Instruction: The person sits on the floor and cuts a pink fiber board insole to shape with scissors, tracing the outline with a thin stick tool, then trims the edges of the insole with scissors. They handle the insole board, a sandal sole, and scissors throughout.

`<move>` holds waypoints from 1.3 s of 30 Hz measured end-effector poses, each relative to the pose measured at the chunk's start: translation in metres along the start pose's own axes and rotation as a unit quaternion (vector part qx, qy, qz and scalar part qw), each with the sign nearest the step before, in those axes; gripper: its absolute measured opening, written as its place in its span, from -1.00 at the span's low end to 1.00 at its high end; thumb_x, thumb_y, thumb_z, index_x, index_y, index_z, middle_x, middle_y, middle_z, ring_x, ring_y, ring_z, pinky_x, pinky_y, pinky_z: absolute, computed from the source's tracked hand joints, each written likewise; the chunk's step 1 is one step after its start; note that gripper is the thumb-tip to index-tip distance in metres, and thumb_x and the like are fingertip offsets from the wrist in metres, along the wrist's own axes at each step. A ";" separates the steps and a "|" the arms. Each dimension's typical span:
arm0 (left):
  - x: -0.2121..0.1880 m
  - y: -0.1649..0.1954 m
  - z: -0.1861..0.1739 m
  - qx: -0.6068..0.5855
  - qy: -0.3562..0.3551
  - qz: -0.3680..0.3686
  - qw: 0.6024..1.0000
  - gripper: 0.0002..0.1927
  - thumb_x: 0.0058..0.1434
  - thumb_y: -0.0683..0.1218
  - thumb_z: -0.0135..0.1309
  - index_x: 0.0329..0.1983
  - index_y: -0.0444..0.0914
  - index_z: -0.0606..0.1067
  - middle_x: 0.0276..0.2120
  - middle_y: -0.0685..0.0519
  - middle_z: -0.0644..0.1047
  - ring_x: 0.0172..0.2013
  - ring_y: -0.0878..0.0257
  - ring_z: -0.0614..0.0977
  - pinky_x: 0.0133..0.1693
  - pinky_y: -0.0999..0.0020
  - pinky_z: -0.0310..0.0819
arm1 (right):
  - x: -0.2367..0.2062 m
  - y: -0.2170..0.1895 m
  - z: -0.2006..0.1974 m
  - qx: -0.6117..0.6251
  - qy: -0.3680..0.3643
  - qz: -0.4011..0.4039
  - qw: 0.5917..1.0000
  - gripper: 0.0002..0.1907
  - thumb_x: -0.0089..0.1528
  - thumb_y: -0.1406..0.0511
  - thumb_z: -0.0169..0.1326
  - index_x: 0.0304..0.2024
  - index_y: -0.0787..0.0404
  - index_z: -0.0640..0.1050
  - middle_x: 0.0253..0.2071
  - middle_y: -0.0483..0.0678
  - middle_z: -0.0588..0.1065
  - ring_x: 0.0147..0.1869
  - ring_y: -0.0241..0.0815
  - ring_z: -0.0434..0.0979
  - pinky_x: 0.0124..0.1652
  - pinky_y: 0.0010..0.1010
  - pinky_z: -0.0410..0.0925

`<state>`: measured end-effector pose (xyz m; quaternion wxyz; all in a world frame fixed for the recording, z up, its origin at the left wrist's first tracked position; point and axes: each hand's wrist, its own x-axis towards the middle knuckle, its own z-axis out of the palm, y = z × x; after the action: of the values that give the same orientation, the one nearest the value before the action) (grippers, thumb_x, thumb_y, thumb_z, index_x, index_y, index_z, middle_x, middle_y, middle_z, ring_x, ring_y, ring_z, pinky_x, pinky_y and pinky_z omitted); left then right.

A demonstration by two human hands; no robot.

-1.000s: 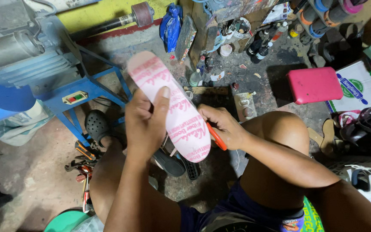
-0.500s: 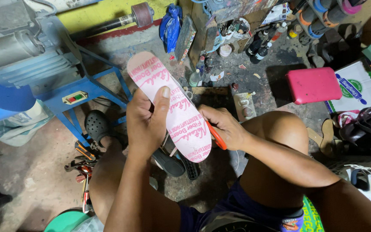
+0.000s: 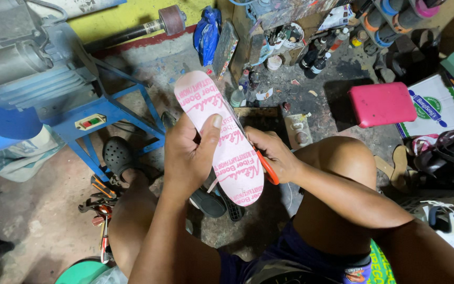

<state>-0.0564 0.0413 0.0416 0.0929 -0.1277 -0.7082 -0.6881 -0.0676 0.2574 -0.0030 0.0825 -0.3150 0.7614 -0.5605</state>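
While the left hand [image 3: 190,158] clasps a pink-and-white printed fibreboard insole cut-out [image 3: 221,134] from the side, thumb pressed flat across its face, the right hand [image 3: 271,152] is closed around an orange-handled cutting tool [image 3: 267,168] at the insole's right edge. The insole is held in the air above the person's knees, tilted, its rounded toe end pointing up and away and its heel end down toward the lap.

Against the far wall a small white pot [image 3: 290,34] holds a cluster of dark brushes or sticks; what else is in it cannot be told. Near it stand several small dark bottles [image 3: 311,58] on the stained floor, and a crumpled blue plastic bag [image 3: 207,31] leans beside a flat grey board [image 3: 226,47]. A white cardboard box with a green-and-blue label [image 3: 437,108] lies to the right, closed as far as can be seen, touching a pink square plastic stool [image 3: 382,103].

On the left a blue metal machine stand [image 3: 106,118] with a grey motor [image 3: 11,60] crowds the floor, and a black perforated clog [image 3: 117,155] sits on the person's left foot just beside its leg. Pliers and hand tools with orange grips [image 3: 100,202] lie scattered below it. White sneakers [image 3: 448,221] and a dark bag [image 3: 448,152] rest at the right.
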 end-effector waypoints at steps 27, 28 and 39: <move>-0.006 -0.005 0.009 0.012 0.049 0.020 0.999 -0.83 0.41 -0.12 0.09 -0.24 -0.34 0.49 -0.46 0.17 0.51 -0.38 0.51 0.43 -0.31 0.49 0.42 | -0.004 0.006 -0.003 -0.006 -0.022 -0.046 0.999 -0.37 0.41 -0.10 -0.11 0.14 0.32 0.46 -0.13 0.06 0.55 -0.05 0.04 0.68 -0.11 -0.35 0.44; -0.006 -0.006 0.009 0.000 0.052 0.013 0.999 -0.83 0.41 -0.12 0.09 -0.25 -0.34 0.49 -0.46 0.18 0.51 -0.38 0.51 0.43 -0.32 0.49 0.41 | -0.004 0.006 -0.003 -0.009 -0.024 -0.035 0.999 -0.42 0.41 -0.07 -0.09 0.10 0.31 0.47 -0.19 0.05 0.53 -0.11 0.04 0.68 -0.15 -0.35 0.43; -0.008 0.004 0.015 0.039 0.010 0.023 0.999 -0.89 0.37 -0.16 0.09 -0.18 -0.33 0.54 -0.46 0.13 0.57 -0.41 0.50 0.51 -0.34 0.47 0.47 | -0.005 0.015 -0.006 0.062 -0.046 -0.054 0.996 -0.31 0.37 -0.08 -0.03 0.26 0.36 0.38 0.03 0.09 0.59 0.06 -0.02 0.66 0.05 -0.35 0.45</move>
<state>-0.0470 0.0561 0.0424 0.1210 -0.1329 -0.7306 -0.6587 -0.0726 0.2675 -0.0154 0.1060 -0.3757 0.7024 -0.5951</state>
